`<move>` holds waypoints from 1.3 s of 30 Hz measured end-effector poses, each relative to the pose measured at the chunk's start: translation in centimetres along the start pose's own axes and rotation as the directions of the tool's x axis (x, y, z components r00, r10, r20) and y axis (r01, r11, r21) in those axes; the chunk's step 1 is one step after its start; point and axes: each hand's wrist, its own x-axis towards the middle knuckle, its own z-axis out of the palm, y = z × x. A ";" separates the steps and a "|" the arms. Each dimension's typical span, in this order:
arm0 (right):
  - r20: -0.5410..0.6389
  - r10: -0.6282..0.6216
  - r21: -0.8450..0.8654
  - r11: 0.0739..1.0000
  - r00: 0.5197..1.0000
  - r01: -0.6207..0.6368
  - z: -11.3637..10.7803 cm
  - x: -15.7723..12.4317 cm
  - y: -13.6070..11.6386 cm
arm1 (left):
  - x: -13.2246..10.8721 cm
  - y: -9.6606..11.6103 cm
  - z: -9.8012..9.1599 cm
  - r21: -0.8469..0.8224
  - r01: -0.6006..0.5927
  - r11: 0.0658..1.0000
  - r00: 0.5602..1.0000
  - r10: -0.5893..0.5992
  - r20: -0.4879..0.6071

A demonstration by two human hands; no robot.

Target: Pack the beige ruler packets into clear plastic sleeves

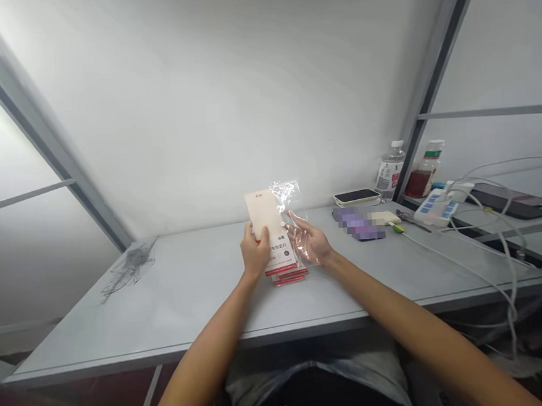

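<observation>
My left hand (254, 251) grips a white printed packet (263, 214) upright, its lower part against a stack of red-edged packets (289, 278). My right hand (309, 240) holds a clear plastic wrapper (285, 196), which crinkles up around the top of the white packet. Both hands are over the middle of a pale grey table (176, 308). The packets' lower edges show below my hands, and my fingers hide part of the print.
Behind my right hand lie a black-topped device (356, 196) and a pixel-blurred purple object (358, 223). Further right stand a water bottle (390, 172), a bottle of reddish liquid (420, 177), a white power strip (432, 210) and white cables (492, 255). Crumpled clear film (129, 270) lies far left.
</observation>
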 end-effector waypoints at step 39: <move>-0.185 -0.001 -0.171 0.985 0.983 -0.032 -1.4 0.5 -0.7 | 2.5 -0.1 -2.6 -0.033 0.405 0.914 0.678 -0.276 0.681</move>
